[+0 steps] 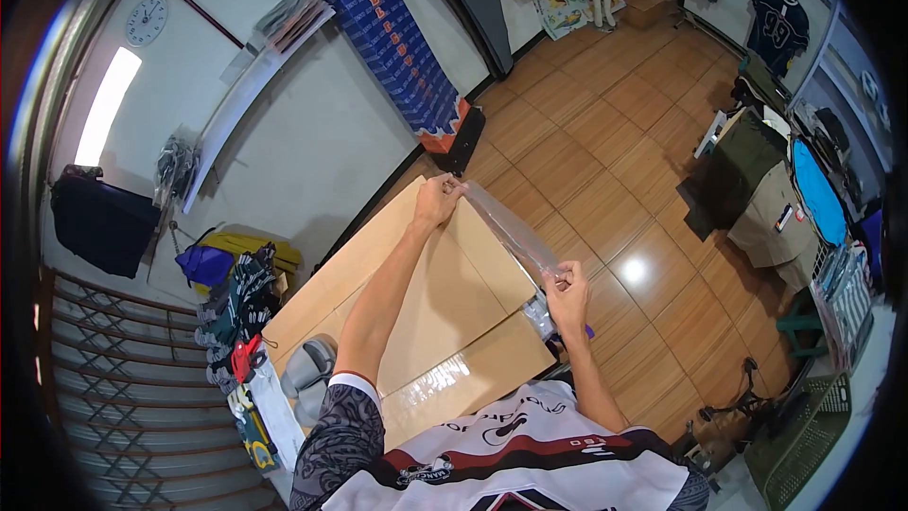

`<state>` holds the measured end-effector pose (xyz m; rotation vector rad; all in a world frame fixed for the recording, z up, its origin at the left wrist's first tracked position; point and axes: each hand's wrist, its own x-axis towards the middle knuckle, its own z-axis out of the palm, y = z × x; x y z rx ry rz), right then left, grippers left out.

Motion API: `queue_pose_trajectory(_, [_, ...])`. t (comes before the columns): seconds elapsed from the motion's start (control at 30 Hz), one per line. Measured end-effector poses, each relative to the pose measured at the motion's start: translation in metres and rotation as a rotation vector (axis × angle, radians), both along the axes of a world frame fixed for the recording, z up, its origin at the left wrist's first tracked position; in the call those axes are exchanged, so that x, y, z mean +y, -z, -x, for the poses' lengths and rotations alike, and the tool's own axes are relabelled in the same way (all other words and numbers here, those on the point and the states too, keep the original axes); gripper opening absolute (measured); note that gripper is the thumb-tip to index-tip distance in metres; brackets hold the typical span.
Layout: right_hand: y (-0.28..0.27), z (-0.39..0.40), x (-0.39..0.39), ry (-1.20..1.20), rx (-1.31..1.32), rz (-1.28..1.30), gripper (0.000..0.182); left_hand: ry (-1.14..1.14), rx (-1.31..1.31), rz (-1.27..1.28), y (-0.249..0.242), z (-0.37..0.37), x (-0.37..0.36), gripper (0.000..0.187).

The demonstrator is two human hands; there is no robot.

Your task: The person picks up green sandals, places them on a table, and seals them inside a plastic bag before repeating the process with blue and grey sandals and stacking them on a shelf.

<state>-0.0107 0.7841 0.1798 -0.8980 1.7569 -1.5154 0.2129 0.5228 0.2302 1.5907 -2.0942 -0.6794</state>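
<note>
A large brown cardboard box (pixel 430 293) lies before me, with shiny clear tape (pixel 437 386) across its near part. Above its far corner, my left hand (pixel 438 201) pinches one end of a clear plastic strip (pixel 511 232). The strip runs taut along the box's right side to my right hand (pixel 567 298), whose thumb and fingers close on the other end. Just left of the right hand, a small clear-wrapped item (pixel 539 314) shows at the box's edge.
Grey slippers (pixel 309 369) lie left of the box, near a pile of clothes (pixel 236 308). A tall blue printed column (pixel 378 38) stands beyond it. Folded garments (pixel 757 180) and a green crate (pixel 799 431) are on the right. Tiled floor (pixel 605 151) spreads between.
</note>
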Motion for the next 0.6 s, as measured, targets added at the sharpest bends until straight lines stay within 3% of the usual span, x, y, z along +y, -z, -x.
queue_pose_trajectory(0.4, [-0.019,-0.036,0.039,-0.026,0.313,-0.04,0.014,-0.001,0.334,0.013,0.005,-0.033,0.039,0.015])
queue_pose_trajectory(0.6, [-0.03,-0.065,0.061,-0.097,0.445,0.009,0.013,0.011,0.339,0.071,0.013,-0.056,0.054,0.014])
